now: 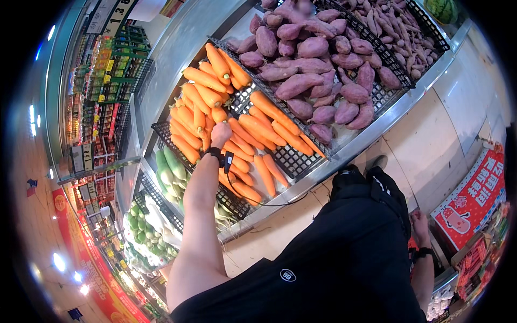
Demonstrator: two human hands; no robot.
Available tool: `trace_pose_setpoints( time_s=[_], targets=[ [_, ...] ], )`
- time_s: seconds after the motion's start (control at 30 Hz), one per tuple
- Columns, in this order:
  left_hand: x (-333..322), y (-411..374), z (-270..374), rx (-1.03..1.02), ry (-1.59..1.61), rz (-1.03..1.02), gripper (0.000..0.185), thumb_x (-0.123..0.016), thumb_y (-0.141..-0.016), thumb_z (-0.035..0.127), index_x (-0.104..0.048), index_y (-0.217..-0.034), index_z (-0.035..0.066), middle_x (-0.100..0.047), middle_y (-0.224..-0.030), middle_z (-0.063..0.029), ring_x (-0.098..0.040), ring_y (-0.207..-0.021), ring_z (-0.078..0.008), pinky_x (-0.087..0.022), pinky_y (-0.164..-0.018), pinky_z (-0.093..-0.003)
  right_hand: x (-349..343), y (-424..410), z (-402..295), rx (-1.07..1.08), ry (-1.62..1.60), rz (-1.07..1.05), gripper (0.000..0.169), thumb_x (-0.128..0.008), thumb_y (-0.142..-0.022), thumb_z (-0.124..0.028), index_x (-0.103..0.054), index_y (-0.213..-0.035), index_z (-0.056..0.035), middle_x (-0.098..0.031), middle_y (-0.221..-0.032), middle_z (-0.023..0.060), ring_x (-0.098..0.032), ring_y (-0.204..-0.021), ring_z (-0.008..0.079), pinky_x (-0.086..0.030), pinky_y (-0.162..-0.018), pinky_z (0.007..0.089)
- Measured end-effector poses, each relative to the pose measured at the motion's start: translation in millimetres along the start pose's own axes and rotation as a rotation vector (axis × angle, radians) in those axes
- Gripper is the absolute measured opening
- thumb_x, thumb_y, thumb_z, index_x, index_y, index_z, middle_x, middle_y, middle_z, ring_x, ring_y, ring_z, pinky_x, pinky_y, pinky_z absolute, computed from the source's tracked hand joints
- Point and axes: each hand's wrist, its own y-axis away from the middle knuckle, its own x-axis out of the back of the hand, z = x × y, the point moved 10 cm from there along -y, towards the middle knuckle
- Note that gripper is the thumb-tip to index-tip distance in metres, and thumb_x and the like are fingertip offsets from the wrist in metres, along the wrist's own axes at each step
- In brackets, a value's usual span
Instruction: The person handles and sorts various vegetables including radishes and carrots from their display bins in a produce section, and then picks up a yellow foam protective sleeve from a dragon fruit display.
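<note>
Over a heap of orange carrots (pixel 258 129) in a produce bin reaches my left hand (pixel 221 134), its fingers curled down at the thick end of one carrot (pixel 218 115). The fingertips are hidden, so a firm hold cannot be made out. A black band with a small dark device (pixel 228 161) and a cable is on that wrist. My right hand (pixel 419 224) hangs low at my side, fingers loosely bent, with nothing visible in it; a black band (pixel 423 252) circles its wrist.
Purple sweet potatoes (pixel 313 76) fill the neighbouring section, past a black plastic crate divider (pixel 274 99). Thinner purple roots (pixel 389 28) lie farther right. Green-topped white radishes (pixel 171 173) are left of the carrots. A metal rim (pixel 363 133) edges the stand. A red sign (pixel 470 198) stands at right.
</note>
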Motion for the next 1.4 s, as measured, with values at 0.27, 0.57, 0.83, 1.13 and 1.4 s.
trace_pose_setpoints(
  time_s=[0.27, 0.57, 0.83, 1.13, 1.4],
  targets=[
    [39.2, 45.4, 57.7, -0.267, -0.549, -0.269, 0.027, -0.045, -0.081, 0.012, -0.061, -0.099, 0.001, -0.059, -0.105, -0.0197, -0.057, -0.100, -0.0326, -0.047, -0.082, -0.0424, 2.7, -6.1, 0.9, 0.059, 0.061, 0.010, 0.011, -0.053, -0.082, -0.008, -0.056, -0.087, 0.0016, -0.058, -0.072, 0.0060, -0.055, -0.065, 0.0140, -0.045, -0.057, 0.0278],
    [29.1, 37.5, 52.3, -0.446, -0.733, -0.412, 0.024, -0.048, -0.080, 0.015, -0.061, -0.093, -0.001, -0.062, -0.096, -0.0202, -0.060, -0.090, -0.0342, -0.048, -0.073, -0.0438, -3.8, 2.1, -1.4, 0.035, 0.111, 0.040, 0.012, -0.055, -0.080, -0.009, -0.057, -0.086, 0.0020, -0.059, -0.070, 0.0076, -0.056, -0.063, 0.0167, -0.045, -0.061, 0.0285],
    [37.7, 33.8, 40.7, -0.373, -0.059, -0.103, 0.047, -0.037, -0.089, 0.038, -0.059, -0.089, -0.003, -0.059, -0.085, -0.0267, -0.057, -0.085, -0.0410, -0.044, -0.077, -0.0455, -13.5, 15.1, -8.6, 0.064, 0.130, 0.063, 0.010, -0.053, -0.082, -0.007, -0.056, -0.084, 0.0020, -0.059, -0.074, 0.0082, -0.056, -0.069, 0.0155, -0.044, -0.063, 0.0285],
    [13.5, 27.5, -18.7, 0.171, 0.512, 0.265, 0.043, -0.043, -0.083, 0.034, -0.062, -0.088, -0.004, -0.062, -0.091, -0.0224, -0.058, -0.088, -0.0382, -0.045, -0.077, -0.0413, -2.4, -0.8, -7.3, 0.069, 0.050, 0.001, 0.010, -0.054, -0.081, -0.007, -0.056, -0.085, 0.0015, -0.057, -0.070, 0.0071, -0.056, -0.064, 0.0157, -0.044, -0.059, 0.0278],
    [56.8, 48.5, 46.3, -0.012, -0.360, 0.006, 0.033, -0.042, -0.084, 0.026, -0.064, -0.098, 0.005, -0.061, -0.103, -0.0175, -0.059, -0.096, -0.0315, -0.047, -0.081, -0.0390, 4.4, -2.7, 6.6, 0.045, -0.032, 0.050, 0.007, -0.052, -0.082, -0.006, -0.055, -0.085, 0.0005, -0.055, -0.069, 0.0045, -0.052, -0.059, 0.0110, -0.041, -0.055, 0.0249]
  ],
)
